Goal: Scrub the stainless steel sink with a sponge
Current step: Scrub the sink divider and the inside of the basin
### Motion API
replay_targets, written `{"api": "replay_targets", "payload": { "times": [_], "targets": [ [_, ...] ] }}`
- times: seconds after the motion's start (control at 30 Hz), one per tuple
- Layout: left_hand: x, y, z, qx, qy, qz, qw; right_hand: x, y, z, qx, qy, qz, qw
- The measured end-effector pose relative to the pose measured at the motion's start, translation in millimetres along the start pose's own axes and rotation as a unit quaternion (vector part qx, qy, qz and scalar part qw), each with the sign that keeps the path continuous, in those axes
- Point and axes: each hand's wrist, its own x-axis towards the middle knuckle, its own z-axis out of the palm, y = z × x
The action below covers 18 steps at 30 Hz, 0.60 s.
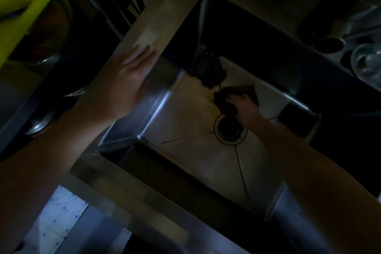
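left hand (129, 76): grip wide, flat on sink (195, 154) rim | right hand (244, 107): grip curled round dark sponge (245, 90), basin floor, just beside drain (229, 130)

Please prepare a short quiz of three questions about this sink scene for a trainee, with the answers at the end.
1. True or false: the left hand grips the sponge.
2. Where is the right hand?
A) on a glass beside the basin
B) down in the basin, right beside the drain, holding the sponge
C) in the air above the basin, holding nothing
3. Fill in the missing word: the left hand lies flat on the ____ of the sink.

Key: 1 false; 2 B; 3 rim.
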Motion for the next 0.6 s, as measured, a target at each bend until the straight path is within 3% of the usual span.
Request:
{"api": "replay_targets", "payload": {
  "times": [0.13, 0.3, 0.43, 0.6],
  "targets": [
    [-1.2, -3.2, 2.2, 0.007, -0.002, 0.006, 1.0, -36.9, -2.8, 16.2, 0.002, -0.017, -0.034, 0.999],
    [0.8, -6.0, 2.0, 0.03, -0.012, 0.009, 0.999, -61.2, -4.4, 21.2, 0.109, 0.035, 0.02, 0.993],
    [-0.3, -4.2, 2.6, 0.027, -0.011, 0.003, 1.0, -49.2, -19.1, 13.3, 0.239, 0.098, 0.061, 0.964],
    [-0.4, -5.0, 2.5, 0.015, -0.023, 0.002, 1.0, -4.6, -46.2, 5.5, 0.235, 0.046, 0.076, 0.968]
  ]
}}
